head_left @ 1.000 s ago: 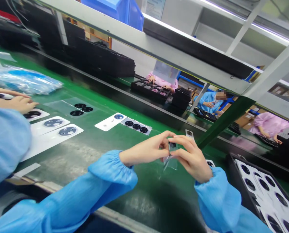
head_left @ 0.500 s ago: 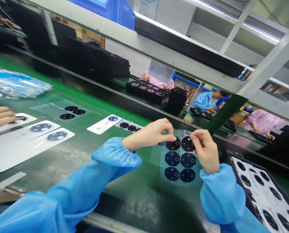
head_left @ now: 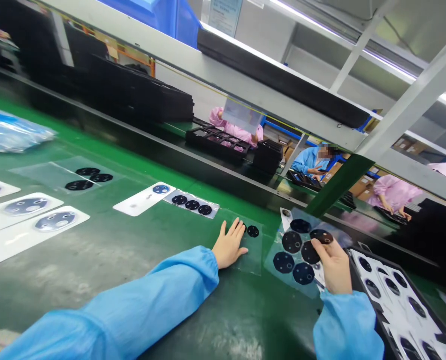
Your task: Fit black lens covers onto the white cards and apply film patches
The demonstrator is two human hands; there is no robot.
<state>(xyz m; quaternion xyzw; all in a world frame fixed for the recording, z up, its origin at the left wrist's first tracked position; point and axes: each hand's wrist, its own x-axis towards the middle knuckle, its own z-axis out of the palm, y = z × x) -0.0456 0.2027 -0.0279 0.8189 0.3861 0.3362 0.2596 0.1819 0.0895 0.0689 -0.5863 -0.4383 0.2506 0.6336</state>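
My left hand lies with spread fingers on a clear film sheet on the green bench. A small black disc shows beside its fingertips; another is partly covered by them. Pinched at its right edge by my right hand is a clear sheet of black round stickers, held tilted. Behind that sheet, a small white card partly shows. Left of my left hand is a clear strip with three black discs, touching a white phone back panel.
At the right stands a black tray of white panels with black discs. Larger white panels, a film with three black discs and a blue plastic-wrapped bundle lie left. Co-workers sit beyond the bench, past stacked black trays.
My left hand has let go of the sticker sheet and moved down-left onto the film on the bench. My right hand has carried the sheet rightward. The co-worker's hand at left has left view.
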